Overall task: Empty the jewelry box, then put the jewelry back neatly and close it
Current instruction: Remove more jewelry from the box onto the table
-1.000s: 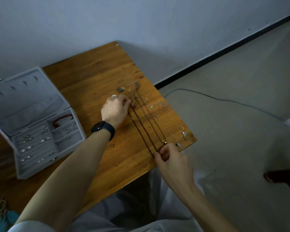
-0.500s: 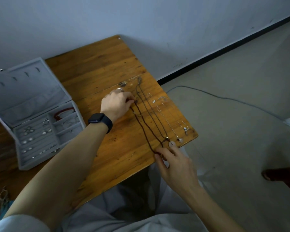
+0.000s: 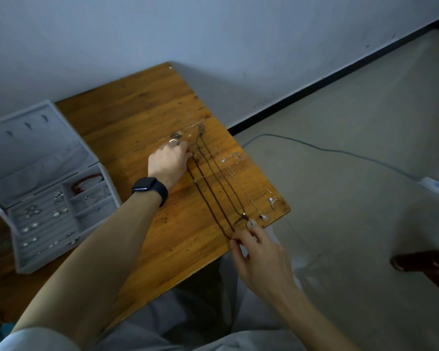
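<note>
Pinching either end, left hand [image 3: 166,163] and right hand [image 3: 259,254] held one reddish-brown cord necklace [image 3: 208,203] straight (beside one darker cord [image 3: 241,211], two silver chains [image 3: 264,217]).

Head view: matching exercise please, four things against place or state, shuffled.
Things
1. jewelry box
2. red bracelet
3. left hand
4. right hand

States
A. pinches the near end of the brown cord necklace, at the edge of the table
B. lid open, on the left of the table
C. holds the far end of the cord, fingers curled
D. lies in a compartment of the box

Pairs: 1-B, 2-D, 3-C, 4-A
</note>
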Available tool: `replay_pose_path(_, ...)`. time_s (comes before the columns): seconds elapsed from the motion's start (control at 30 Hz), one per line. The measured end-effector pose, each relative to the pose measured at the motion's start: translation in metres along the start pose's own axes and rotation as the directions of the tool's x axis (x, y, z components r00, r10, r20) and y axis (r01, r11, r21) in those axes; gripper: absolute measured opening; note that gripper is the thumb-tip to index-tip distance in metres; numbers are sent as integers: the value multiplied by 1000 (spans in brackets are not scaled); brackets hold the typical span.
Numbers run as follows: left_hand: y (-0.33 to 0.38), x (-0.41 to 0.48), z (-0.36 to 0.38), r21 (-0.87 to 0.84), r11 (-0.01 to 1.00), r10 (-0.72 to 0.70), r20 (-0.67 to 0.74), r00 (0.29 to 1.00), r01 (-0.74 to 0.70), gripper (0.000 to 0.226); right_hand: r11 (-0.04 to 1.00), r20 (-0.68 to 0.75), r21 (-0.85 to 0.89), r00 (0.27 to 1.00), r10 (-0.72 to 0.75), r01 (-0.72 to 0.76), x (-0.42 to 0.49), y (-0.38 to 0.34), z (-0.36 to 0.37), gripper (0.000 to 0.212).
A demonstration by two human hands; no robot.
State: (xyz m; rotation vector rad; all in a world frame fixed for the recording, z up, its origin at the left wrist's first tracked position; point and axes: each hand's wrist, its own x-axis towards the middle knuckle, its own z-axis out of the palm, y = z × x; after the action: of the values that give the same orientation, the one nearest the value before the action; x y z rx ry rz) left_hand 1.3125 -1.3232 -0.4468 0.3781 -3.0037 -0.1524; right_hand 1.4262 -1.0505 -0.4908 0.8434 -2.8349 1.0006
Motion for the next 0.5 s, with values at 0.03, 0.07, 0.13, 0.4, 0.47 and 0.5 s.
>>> replay_pose_path(0.03, 0, 1, 1, 8, 1000, 2, -2, 1000, -2, 23, 1000, -2, -3, 1000, 4, -4, 0, 0, -1, 19)
replay_pose_path(0.07, 0, 2, 1, 14, 1000, 2, -4, 1000, -2, 23, 1000, -2, -4, 1000, 7, -7, 0, 1, -2, 19)
replay_pose_path(0.13, 1, 4, 3, 16, 1000, -2, -5, 1000, 2, 24, 1000, 6, -1, 1000, 15, -15, 0, 2, -4, 18)
replay_pose_path(0.4, 6, 8, 5, 0, 1000, -8, -17, 1000, 8, 22, 1000, -9, 13, 1000, 16, -16, 0, 5, -4, 22)
replay_pose_path(0.47, 6, 8, 5, -6, 1000, -16, -17, 1000, 16, 22, 1000, -10, 11, 1000, 18, -18, 0, 7, -5, 20)
replay_pose_path(0.5, 6, 8, 5, -7, 1000, -21, -18, 1000, 21, 23, 1000, -10, 9, 1000, 18, -18, 0, 7, -4, 19)
